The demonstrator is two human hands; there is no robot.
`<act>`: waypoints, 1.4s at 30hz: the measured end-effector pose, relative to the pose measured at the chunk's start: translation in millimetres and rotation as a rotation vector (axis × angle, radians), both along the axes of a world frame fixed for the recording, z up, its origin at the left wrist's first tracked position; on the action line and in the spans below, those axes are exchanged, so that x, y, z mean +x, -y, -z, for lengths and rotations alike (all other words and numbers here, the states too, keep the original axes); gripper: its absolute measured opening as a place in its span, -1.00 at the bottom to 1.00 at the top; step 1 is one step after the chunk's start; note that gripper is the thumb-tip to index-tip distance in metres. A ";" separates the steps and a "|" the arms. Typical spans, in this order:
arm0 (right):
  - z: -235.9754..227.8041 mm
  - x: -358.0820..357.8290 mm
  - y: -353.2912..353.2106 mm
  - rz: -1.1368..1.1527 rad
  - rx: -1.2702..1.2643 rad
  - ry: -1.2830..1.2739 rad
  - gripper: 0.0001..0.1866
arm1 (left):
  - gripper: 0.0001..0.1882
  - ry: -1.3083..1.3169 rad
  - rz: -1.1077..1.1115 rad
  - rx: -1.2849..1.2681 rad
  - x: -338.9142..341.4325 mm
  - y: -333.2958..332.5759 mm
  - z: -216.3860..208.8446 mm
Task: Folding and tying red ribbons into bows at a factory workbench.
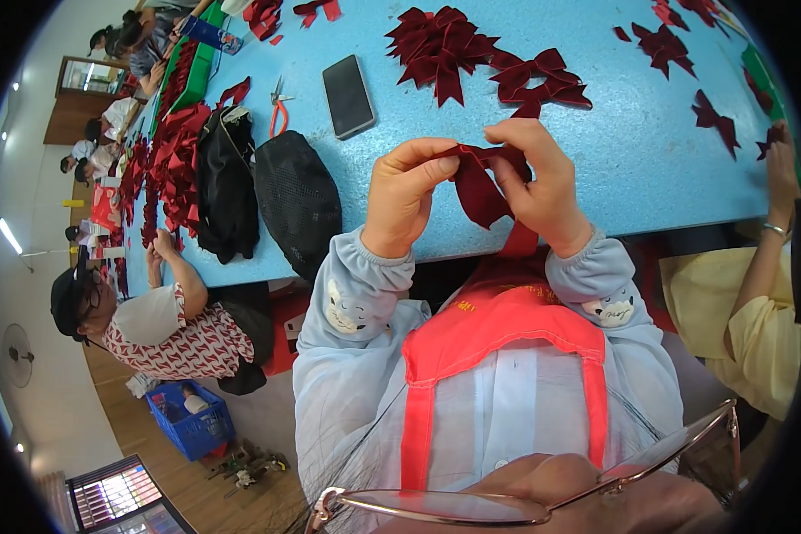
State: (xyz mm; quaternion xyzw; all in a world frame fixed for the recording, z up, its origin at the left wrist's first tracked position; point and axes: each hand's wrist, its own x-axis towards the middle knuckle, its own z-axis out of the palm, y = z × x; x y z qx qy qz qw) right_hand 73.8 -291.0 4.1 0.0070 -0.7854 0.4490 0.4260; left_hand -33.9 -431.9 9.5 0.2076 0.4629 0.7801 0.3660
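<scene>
Above the near edge of the blue table (pixel 400 125), both hands hold a dark red velvet ribbon (pixel 482 198). My left hand (pixel 404 191) is closed, pinching the ribbon's left end between thumb and forefinger. My right hand (pixel 543 178) has its fingers bent round the right part of the ribbon, its thumb against the cloth. One ribbon tail hangs down between the hands. Just beyond them on the table are a pile of dark red bows (pixel 440 52) and a bow-shaped loop of ribbon (pixel 543 80).
Left of my hands lie a dark phone (pixel 349 96), red-handled snips (pixel 279 116), a black mesh pouch (pixel 298 196) and a black bag (pixel 226 182). A ribbon heap (pixel 176 160) and green basket (pixel 191 76) stand farther left. Co-workers sit on both sides.
</scene>
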 end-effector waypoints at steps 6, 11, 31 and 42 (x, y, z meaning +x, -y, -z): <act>6.2 -2.8 -8.9 -0.121 -0.189 0.209 -0.77 | -0.82 -0.067 -0.058 0.112 2.7 0.0 -3.0; 4.0 1.1 -14.0 -0.269 -0.535 0.299 -0.81 | -0.84 -0.052 -0.114 0.188 6.0 -8.9 4.2; 20.1 1.8 -40.2 -0.554 -0.710 0.425 -0.74 | -0.81 -0.363 0.024 0.167 1.7 -15.0 13.5; 5.7 -7.4 -17.7 -0.117 -0.023 0.153 -0.94 | -0.83 -0.180 -0.105 0.073 5.7 -9.7 6.6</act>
